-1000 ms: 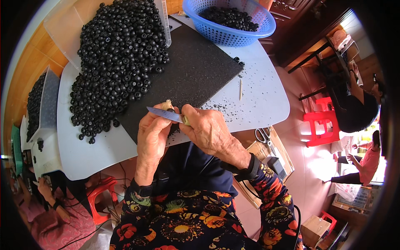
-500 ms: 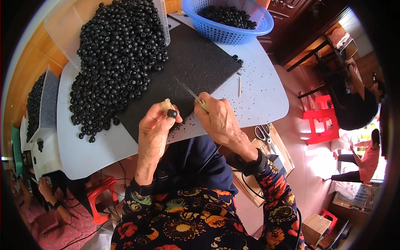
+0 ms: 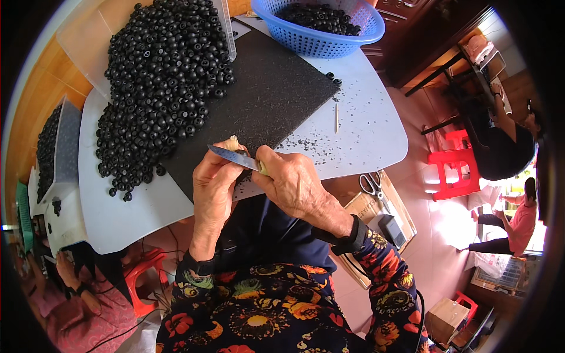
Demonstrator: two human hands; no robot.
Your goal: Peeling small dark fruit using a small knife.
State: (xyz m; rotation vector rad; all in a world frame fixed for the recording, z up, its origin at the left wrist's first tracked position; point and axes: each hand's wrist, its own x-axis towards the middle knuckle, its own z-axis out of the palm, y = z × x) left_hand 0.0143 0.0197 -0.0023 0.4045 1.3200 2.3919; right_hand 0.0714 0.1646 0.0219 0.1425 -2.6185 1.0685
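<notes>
Close to the table's near edge, my left hand [image 3: 212,183] is closed on a small round black piece, mostly hidden behind the blade. A pale wrapping [image 3: 233,143] shows at one of its fingertips. My right hand [image 3: 295,183] grips the light green handle of a knife [image 3: 231,156], whose blade points left and lies across the left fingertips at the piece. Beneath both hands is a dark mat [image 3: 273,82], with black shavings around them. A large heap of round, hollow-ended black pieces [image 3: 156,88] spreads over the table to the left.
A blue basket [image 3: 306,44] with black pieces stands at the back of the pale table [image 3: 376,117]. A thin pale stick [image 3: 336,117] lies right of the mat. Scissors [image 3: 372,185] rest below the table's right side. Red stools [image 3: 454,170] and other people are around.
My right hand has brought the knife left and down, turning its blade across the left fingertips. The black piece, plainly visible before, is now mostly covered. My left hand has stayed nearly in place.
</notes>
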